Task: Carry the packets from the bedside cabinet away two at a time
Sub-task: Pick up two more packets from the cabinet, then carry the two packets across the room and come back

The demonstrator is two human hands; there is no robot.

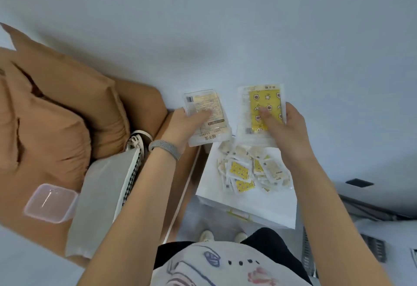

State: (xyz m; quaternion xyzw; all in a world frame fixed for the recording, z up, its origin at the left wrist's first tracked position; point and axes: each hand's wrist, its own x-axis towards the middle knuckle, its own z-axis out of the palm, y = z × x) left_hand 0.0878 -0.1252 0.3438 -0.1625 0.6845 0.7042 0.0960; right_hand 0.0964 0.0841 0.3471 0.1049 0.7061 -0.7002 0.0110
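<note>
the pickup looked done: the left hand [180,125] gripped a pale packet [206,116] and the right hand [286,127] a yellow packet [262,107], both raised above the cabinet [248,204]. next, probably, came turning to carry them off. the pile [250,170] of flat, glossy packets lay on the cabinet top.

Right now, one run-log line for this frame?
left hand: holds packet | right hand: holds yellow packet | pile: on cabinet
</note>
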